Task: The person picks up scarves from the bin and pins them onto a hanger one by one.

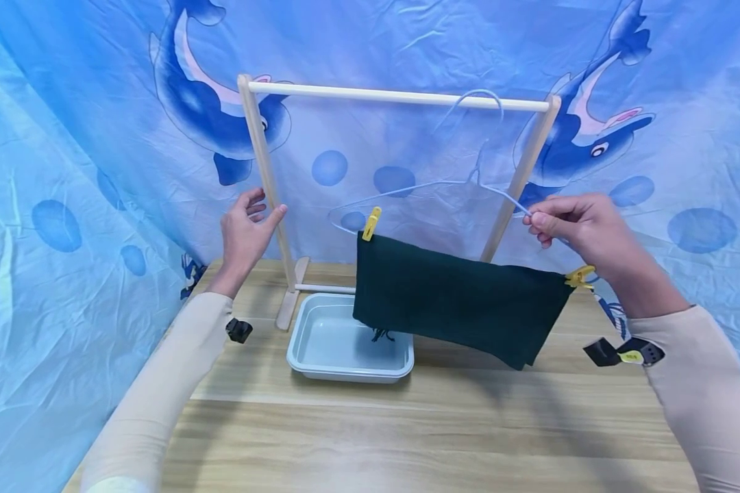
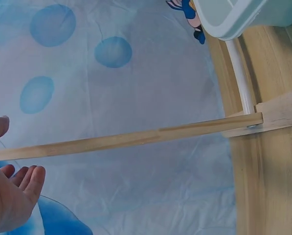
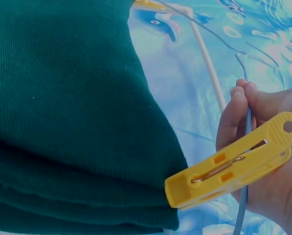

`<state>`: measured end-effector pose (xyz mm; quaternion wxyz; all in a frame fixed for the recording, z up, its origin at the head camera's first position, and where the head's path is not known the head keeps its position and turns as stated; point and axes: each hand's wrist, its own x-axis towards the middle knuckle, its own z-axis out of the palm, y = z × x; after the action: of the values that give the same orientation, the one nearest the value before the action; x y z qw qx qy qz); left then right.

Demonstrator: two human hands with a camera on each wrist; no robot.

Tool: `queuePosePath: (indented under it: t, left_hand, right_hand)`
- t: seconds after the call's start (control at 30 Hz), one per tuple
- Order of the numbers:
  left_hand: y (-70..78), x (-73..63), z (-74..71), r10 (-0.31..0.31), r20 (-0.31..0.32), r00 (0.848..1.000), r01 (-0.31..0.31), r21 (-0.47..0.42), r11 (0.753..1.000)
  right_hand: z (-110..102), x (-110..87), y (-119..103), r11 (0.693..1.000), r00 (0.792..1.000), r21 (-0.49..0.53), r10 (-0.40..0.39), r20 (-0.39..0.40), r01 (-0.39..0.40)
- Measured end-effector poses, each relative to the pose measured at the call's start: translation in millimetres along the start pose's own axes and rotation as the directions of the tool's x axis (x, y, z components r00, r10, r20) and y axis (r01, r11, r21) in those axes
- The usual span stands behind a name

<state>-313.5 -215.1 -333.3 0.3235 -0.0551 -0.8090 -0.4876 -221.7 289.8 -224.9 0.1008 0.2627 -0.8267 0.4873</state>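
Note:
My right hand (image 1: 576, 222) pinches the right arm of a light blue wire hanger (image 1: 407, 187) between thumb and fingers. From the hanger hangs a folded dark green cloth (image 1: 456, 291), held by a yellow clothespin (image 1: 371, 224) at its left corner and another yellow clothespin (image 3: 229, 164) at its right. The hanger's hook overlaps the top rod of a wooden rack (image 1: 401, 94); whether it bears on the rod I cannot tell. My left hand (image 1: 247, 229) is at the rack's left post (image 2: 136, 138), thumb and loosely bent fingers on either side, not gripping it.
A pale blue plastic basin (image 1: 339, 342) stands on the wooden table (image 1: 370, 431), partly behind the cloth. Dark strands (image 1: 381, 335) show below the cloth's edge, over the basin. A blue curtain (image 1: 55, 287) printed with dolphins surrounds the table at the back and sides.

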Motion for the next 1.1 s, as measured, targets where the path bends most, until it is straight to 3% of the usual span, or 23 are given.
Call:
queuePosePath:
  t: [0.2, 0.7, 0.93, 1.1]
  left_hand:
    - [-3.5, 0.1, 4.0, -0.009, -0.004, 1.0, 0.009, -0.011, 1.0]
    - [-9.0, 1.5, 9.9, -0.038, -0.073, 0.997, 0.038, -0.011, 0.999]
    - [-9.9, 2.2, 10.2, -0.038, -0.084, 0.996, 0.039, 0.011, 0.999]
    - [-12.2, 2.4, 12.1, -0.036, -0.077, 0.996, 0.038, 0.024, 0.999]
  right_hand:
    - [-12, 1.5, -3, 0.991, 0.994, -0.092, 0.086, -0.073, -0.093]
    - [-44, 15.6, -5, 0.976, 0.961, -0.029, 0.209, -0.179, -0.218]
    - [-46, 30.5, -6, 0.954, 0.932, 0.026, 0.298, -0.206, -0.299]
    - [-42, 38.0, -3, 0.952, 0.926, 0.059, 0.306, -0.22, -0.3]
